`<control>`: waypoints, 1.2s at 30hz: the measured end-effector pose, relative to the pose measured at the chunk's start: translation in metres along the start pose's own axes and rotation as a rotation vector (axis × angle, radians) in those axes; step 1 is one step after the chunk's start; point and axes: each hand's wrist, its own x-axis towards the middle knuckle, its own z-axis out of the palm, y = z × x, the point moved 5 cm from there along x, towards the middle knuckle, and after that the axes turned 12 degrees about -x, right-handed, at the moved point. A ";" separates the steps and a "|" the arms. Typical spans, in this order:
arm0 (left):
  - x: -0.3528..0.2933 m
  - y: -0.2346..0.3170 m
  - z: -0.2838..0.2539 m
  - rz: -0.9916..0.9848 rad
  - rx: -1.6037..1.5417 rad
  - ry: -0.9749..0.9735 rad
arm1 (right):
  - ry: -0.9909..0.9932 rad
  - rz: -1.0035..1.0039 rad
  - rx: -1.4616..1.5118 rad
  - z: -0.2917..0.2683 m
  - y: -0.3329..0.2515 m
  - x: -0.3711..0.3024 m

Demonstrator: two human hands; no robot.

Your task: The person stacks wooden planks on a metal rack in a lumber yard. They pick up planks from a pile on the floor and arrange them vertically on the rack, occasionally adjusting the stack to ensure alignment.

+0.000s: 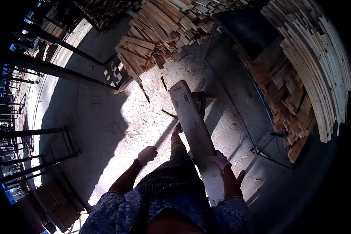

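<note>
Nearest the camera is a blue patterned garment (163, 208), with two forearms reaching out from it. The right hand (220, 160) lies against the right edge of one long wooden beam (196, 130); whether its fingers close around that edge I cannot tell. The beam is thick, straight and grey-brown, rounded at its far end, with two small dark marks near there and a paler, sunlit near end. From the right hand it runs toward 11 o'clock one way and 6 o'clock the other. A brown support (202, 102) shows beside its far part.

At 9 o'clock from that grip, the left hand (147, 155) hangs apart from the beam, fingers curled; whether they hold anything I cannot tell. One foot (177, 128) stands just left of the beam on the concrete floor (140, 117).

Farther out, one heap of short boards (156, 35) lies at 11 o'clock, and one stack of long pale strips (316, 66) between 1 and 2 o'clock, their pieces too many to count.
</note>
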 end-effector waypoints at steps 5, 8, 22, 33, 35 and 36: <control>0.070 0.053 -0.003 0.147 -0.012 -0.105 | -0.148 0.032 -0.073 -0.044 -0.115 0.060; 0.089 0.113 0.045 0.084 -0.181 -0.069 | -0.155 0.030 0.003 -0.075 -0.161 0.109; 0.132 0.175 0.053 -0.006 0.003 0.064 | 0.597 0.273 -0.765 -0.128 -0.130 0.231; 0.101 0.247 0.144 0.134 0.219 -0.132 | 0.601 0.156 -0.800 -0.131 -0.192 0.214; 0.090 0.267 0.145 0.208 0.326 -0.196 | 0.700 -0.188 -0.732 -0.117 -0.224 0.203; 0.084 0.279 0.138 0.274 0.318 -0.195 | 0.667 -0.258 -0.662 -0.128 -0.261 0.184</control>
